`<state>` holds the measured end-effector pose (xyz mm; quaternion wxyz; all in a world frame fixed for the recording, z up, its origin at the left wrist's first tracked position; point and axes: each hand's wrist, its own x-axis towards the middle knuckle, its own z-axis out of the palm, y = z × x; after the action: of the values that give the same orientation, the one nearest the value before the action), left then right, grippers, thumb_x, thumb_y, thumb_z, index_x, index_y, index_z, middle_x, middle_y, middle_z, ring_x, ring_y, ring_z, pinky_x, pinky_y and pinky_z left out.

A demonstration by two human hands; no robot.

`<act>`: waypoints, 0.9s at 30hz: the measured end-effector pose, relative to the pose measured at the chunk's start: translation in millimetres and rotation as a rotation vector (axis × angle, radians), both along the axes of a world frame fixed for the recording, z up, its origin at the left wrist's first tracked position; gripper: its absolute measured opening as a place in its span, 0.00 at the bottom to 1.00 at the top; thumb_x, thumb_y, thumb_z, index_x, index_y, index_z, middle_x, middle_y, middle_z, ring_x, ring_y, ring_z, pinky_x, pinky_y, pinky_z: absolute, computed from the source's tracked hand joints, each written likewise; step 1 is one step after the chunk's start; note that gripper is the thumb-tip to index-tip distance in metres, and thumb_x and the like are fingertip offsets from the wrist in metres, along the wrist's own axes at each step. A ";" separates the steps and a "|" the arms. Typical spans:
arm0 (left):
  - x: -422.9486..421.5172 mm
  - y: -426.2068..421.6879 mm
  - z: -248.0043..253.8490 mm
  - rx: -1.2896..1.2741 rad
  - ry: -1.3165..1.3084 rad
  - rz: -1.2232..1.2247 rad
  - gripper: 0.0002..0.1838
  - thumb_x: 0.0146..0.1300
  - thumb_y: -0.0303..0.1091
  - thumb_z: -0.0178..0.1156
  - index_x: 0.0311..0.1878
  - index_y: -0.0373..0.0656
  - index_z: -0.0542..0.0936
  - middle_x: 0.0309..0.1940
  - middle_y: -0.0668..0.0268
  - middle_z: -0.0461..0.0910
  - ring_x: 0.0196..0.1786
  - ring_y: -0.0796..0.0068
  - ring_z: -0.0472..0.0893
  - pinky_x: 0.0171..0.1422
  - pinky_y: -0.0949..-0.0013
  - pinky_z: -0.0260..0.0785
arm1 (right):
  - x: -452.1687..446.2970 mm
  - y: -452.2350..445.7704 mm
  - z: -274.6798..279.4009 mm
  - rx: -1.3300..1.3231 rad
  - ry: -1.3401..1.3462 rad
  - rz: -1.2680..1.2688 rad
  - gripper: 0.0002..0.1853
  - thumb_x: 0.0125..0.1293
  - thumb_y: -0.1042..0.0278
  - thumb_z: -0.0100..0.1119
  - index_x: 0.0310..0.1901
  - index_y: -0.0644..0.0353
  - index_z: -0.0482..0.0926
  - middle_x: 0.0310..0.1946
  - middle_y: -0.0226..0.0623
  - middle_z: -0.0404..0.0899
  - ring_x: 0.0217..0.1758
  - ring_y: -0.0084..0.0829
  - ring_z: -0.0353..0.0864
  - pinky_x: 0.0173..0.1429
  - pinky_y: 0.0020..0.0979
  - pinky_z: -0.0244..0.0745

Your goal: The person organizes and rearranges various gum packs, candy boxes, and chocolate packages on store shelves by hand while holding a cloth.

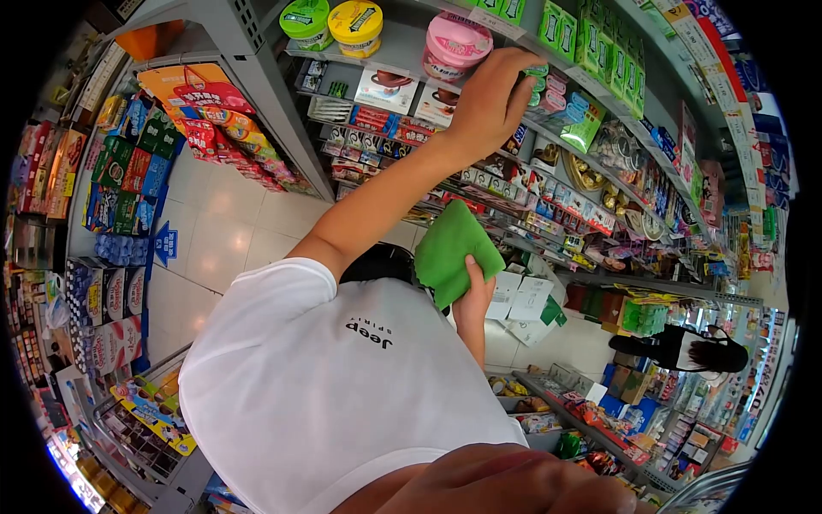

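My left hand (495, 101) reaches up to the top shelf, its fingers and thumb closed around the edge of a small green container (537, 72). Small pink containers (555, 86) stand right beside it, and a large pink tub (458, 43) is just left of the fingers. Lower down, in front of my white shirt, my right hand (473, 300) grips a green cloth (458, 253). The cloth hangs folded and partly covers the fingers.
Yellow (355, 27) and green (306, 21) tubs stand on the same shelf, left of the pink one. Packed sweet shelves run below. White cartons (522, 300) lie on the floor. A person (685, 349) is farther down the aisle at right. Hanging snack packs (227, 128) are at left.
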<state>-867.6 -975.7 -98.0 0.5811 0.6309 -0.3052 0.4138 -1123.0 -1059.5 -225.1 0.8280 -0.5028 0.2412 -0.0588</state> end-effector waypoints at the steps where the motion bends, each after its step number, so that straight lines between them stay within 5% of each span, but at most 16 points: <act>1: 2.5 0.4 -0.9 0.015 0.007 -0.006 0.14 0.71 0.25 0.60 0.59 0.39 0.77 0.51 0.53 0.79 0.54 0.52 0.81 0.58 0.59 0.73 | -0.1 -1.3 -2.0 0.000 -0.008 0.012 0.25 0.74 0.70 0.58 0.68 0.68 0.69 0.63 0.44 0.76 0.65 0.38 0.77 0.67 0.39 0.74; 11: -3.7 9.3 7.2 0.275 0.156 -0.044 0.29 0.63 0.43 0.71 0.63 0.41 0.73 0.53 0.53 0.77 0.56 0.48 0.79 0.59 0.53 0.73 | 4.9 -2.6 -1.3 0.013 -0.007 0.043 0.26 0.74 0.70 0.58 0.70 0.68 0.68 0.64 0.45 0.75 0.66 0.39 0.77 0.68 0.40 0.74; 27: 4.3 9.0 4.4 0.471 0.168 0.066 0.41 0.53 0.38 0.74 0.67 0.36 0.65 0.52 0.47 0.75 0.55 0.42 0.78 0.57 0.49 0.73 | 7.6 -3.8 1.0 0.007 -0.037 0.062 0.25 0.74 0.69 0.59 0.69 0.68 0.68 0.63 0.44 0.75 0.66 0.38 0.76 0.68 0.38 0.73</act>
<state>-863.3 -966.7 -93.6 0.4276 0.7907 -0.3230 0.2960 -1115.4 -1063.4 -224.1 0.8355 -0.5061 0.2102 -0.0417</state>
